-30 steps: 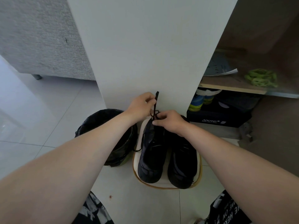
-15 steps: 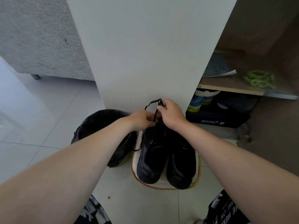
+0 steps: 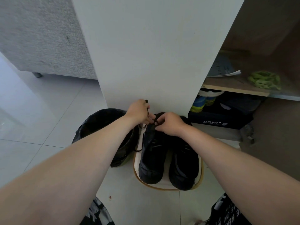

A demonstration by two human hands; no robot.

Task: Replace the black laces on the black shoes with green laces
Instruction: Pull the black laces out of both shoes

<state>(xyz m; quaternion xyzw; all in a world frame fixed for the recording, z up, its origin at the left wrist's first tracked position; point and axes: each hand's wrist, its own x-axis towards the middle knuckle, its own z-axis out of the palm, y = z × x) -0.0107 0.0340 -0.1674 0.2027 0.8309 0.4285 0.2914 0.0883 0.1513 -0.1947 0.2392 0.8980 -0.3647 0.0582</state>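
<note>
on tray (image 3: 164, 187): black shoes (image 3: 151, 161) | left hand (image 3: 138, 112), right hand (image 3: 170, 123): black lace (image 3: 147, 109) (pinched)

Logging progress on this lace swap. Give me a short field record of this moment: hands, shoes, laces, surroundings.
left hand: grips the black lace, its tip poking above the fist
right hand: pinches the lace at the top of the left-side shoe
other shoe: beside it, on the same white tray
green laces: bundled on the shelf, untouched
bin: black-lined, left of the tray
</note>
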